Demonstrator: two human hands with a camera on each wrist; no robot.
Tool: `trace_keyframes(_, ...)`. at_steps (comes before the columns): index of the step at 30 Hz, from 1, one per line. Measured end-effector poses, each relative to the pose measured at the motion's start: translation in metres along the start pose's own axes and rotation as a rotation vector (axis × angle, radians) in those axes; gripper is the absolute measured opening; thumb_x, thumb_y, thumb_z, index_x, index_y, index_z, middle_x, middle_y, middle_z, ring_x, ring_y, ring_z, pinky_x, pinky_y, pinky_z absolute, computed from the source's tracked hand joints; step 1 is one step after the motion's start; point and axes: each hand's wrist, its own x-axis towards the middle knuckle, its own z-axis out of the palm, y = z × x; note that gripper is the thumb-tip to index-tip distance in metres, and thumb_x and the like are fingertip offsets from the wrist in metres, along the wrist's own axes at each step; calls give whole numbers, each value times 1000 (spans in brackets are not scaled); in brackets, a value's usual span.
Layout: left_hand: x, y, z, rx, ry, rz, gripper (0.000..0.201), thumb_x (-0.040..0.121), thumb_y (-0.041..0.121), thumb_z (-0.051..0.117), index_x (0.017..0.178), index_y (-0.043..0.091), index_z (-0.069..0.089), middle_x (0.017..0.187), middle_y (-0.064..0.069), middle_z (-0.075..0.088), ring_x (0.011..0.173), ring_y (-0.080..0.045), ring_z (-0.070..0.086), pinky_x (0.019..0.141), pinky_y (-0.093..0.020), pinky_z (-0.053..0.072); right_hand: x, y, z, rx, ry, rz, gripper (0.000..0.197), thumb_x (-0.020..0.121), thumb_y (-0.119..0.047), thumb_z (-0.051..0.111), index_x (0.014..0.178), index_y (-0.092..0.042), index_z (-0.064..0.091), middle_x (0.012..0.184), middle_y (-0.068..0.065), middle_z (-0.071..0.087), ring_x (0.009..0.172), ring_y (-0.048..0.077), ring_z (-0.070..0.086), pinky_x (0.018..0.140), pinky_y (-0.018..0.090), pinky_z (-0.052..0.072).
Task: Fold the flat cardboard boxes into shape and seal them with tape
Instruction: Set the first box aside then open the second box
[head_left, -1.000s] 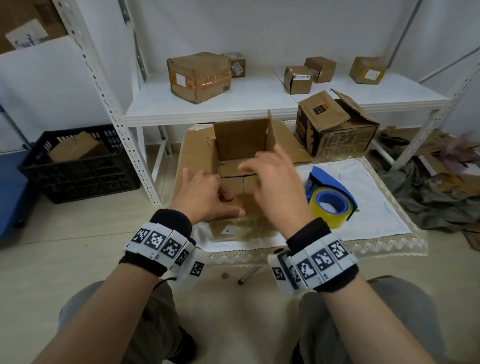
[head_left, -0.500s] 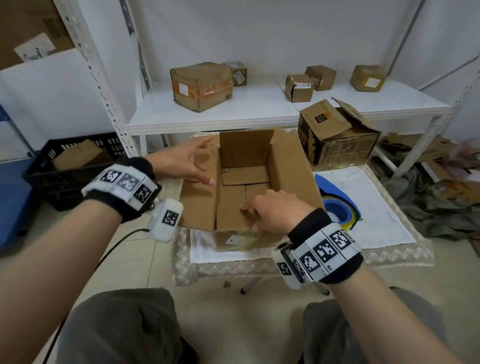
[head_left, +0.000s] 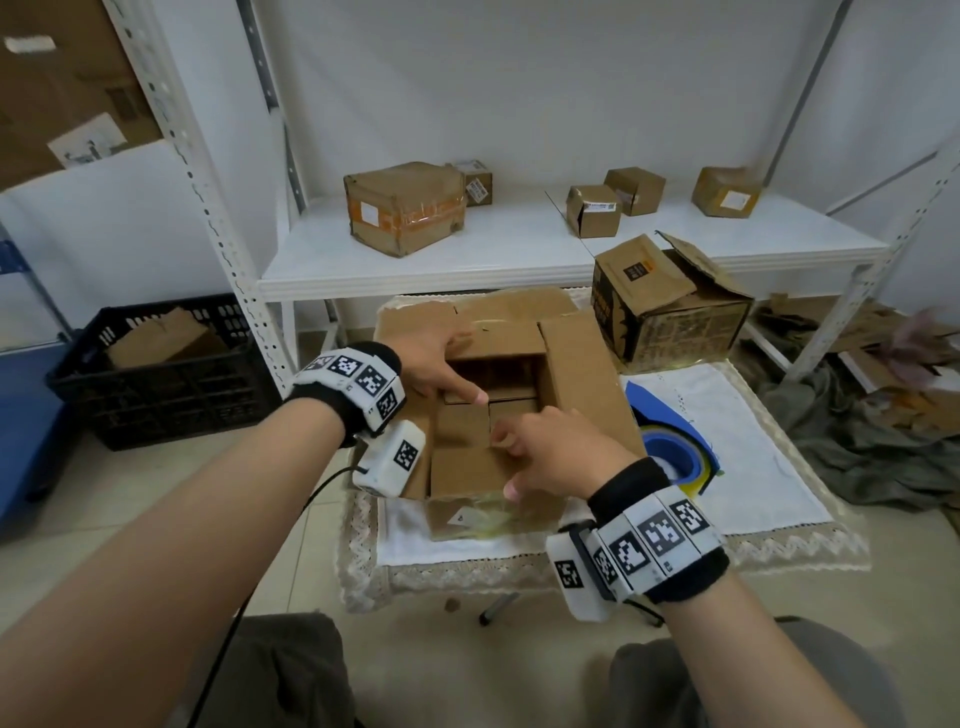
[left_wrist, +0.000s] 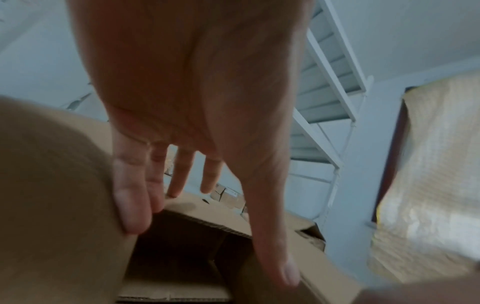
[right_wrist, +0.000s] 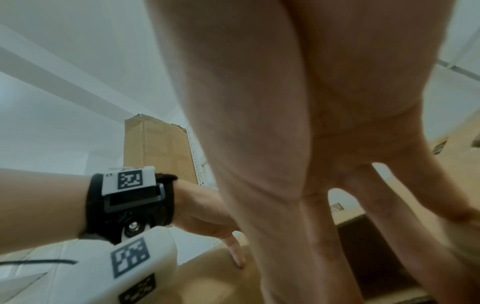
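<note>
A brown cardboard box (head_left: 582, 374) stands open side up on the white cloth of a small table (head_left: 769, 499). Its far flap is folded over the opening and its right flap leans inward. My left hand (head_left: 436, 364) lies over the left and far flaps with straight fingers (left_wrist: 132, 197), the thumb reaching into the opening. At the near side, my right hand (head_left: 550, 457) presses the near flap with fingers (right_wrist: 319, 236) stretched downward. A blue tape dispenser with yellow tape (head_left: 670, 452) lies just right of the box, half hidden by the right flap.
An open printed box (head_left: 670, 312) sits at the table's back right. The white shelf (head_left: 519, 249) behind carries several sealed boxes. On the floor are a black crate (head_left: 161, 374) at left and crumpled cloth and cardboard scraps (head_left: 857, 415) at right.
My left hand came in from the outer left flap and now lies over the box. The far flap has folded down and the side flaps lean inward. My right hand stays at the near flap.
</note>
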Motion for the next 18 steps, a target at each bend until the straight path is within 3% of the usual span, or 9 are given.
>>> trace_keyframes(1,-1,2,2,4,-36,-11,109,74,43,87,160,23,23,163,1,29,142,-23,39,79,-26,56,0,1,0,1,-2,-1,66,82,-41,81,140,-32,50,133,1,62,126,30,52,108,50,40)
trace_keyframes(3,3,6,7,106,-90,-60,111,72,53,85,160,22,23,164,0,28,144,-25,37,100,-34,51,0,1,1,-2,-9,3,68,84,-42,79,143,-32,48,135,2,60,127,30,51,108,50,40)
trace_keyframes(4,4,7,10,170,-120,-82,114,70,60,83,159,22,23,165,0,26,147,-25,33,112,-39,41,-1,1,1,-3,-8,2,68,84,-43,78,144,-31,48,135,2,60,127,30,51,109,50,39)
trace_keyframes(6,5,10,15,284,-179,-124,120,65,69,80,160,25,21,167,-1,22,150,-26,27,121,-43,26,-3,0,1,-13,2,2,62,86,-44,77,141,-29,52,132,2,62,126,29,52,109,49,39)
trace_keyframes(9,5,15,17,383,-242,-143,135,50,84,74,160,29,18,168,-1,17,152,-27,24,122,-46,23,-9,2,2,26,34,-4,55,86,-44,76,134,-26,58,128,0,64,123,24,55,108,44,40)
trace_keyframes(11,2,17,16,418,-277,-135,149,37,91,69,161,30,14,170,-4,8,153,-29,19,124,-47,21,-13,10,0,206,106,13,54,85,-39,79,134,-30,58,126,-3,66,118,19,59,105,41,46)
trace_keyframes(13,-2,18,19,469,-302,-163,159,27,96,66,161,33,6,170,-6,-8,155,-31,11,125,-49,18,-18,22,-5,445,270,44,56,86,-30,79,136,-36,54,125,-6,65,115,14,59,100,35,50)
trace_keyframes(15,-5,18,24,507,-303,-194,152,38,92,71,160,37,-1,167,-7,-21,156,-33,4,125,-52,16,-22,36,-11,456,451,91,55,90,-21,75,138,-36,52,131,-5,60,125,15,50,104,34,43)
trace_keyframes(18,-3,18,29,491,-284,-195,146,48,84,77,160,37,-4,166,-8,-26,156,-34,4,124,-54,19,-25,58,-21,417,581,184,74,91,-16,73,153,-29,36,155,3,39,143,27,32,117,46,32)
